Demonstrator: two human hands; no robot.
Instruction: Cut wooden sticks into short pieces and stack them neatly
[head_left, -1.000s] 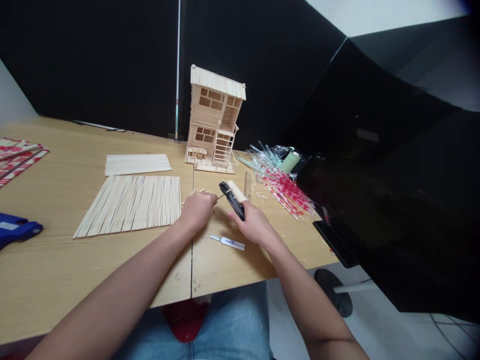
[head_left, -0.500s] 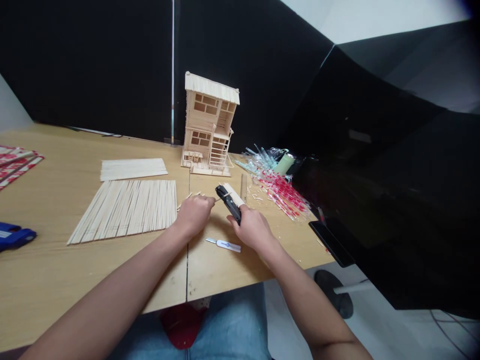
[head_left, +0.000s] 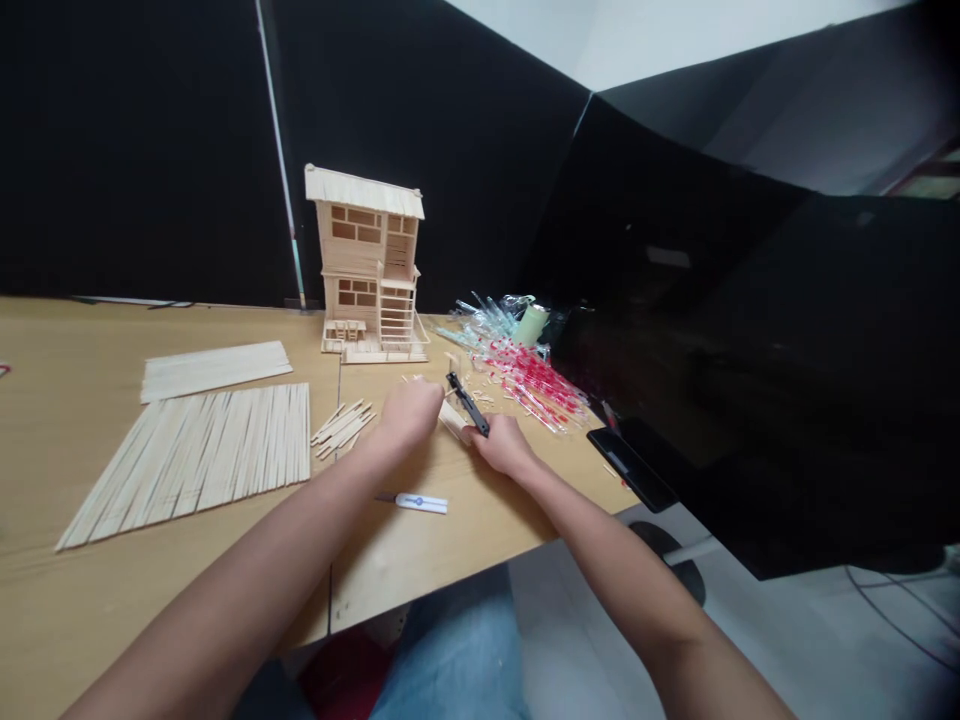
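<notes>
My right hand [head_left: 504,442] is closed around a long black cutting tool [head_left: 469,404], whose head points up and to the left. My left hand [head_left: 414,408], fingers pinched, holds a thin wooden stick [head_left: 449,393] whose end reaches the tool's head; most of the stick is hidden. Under the tool lies a pale wooden strip or panel [head_left: 452,420]. A small knife with a white handle [head_left: 421,502] rests on the table nearer to me. Short cut sticks [head_left: 344,427] form a loose pile left of my left hand.
Behind my hands stands a two-storey stick house model [head_left: 367,262]. Long sticks [head_left: 199,455] lie side by side at left, below a flat stick panel [head_left: 216,371]. Red-and-clear glue sticks or wrappers [head_left: 536,378], a pale green roll [head_left: 531,325] and a black flat device [head_left: 631,469] are at right.
The view has swung to the right, so the house and sticks appear farther left. Both hands stay together at the black tool, and the short-stick pile now shows beside my left arm.
</notes>
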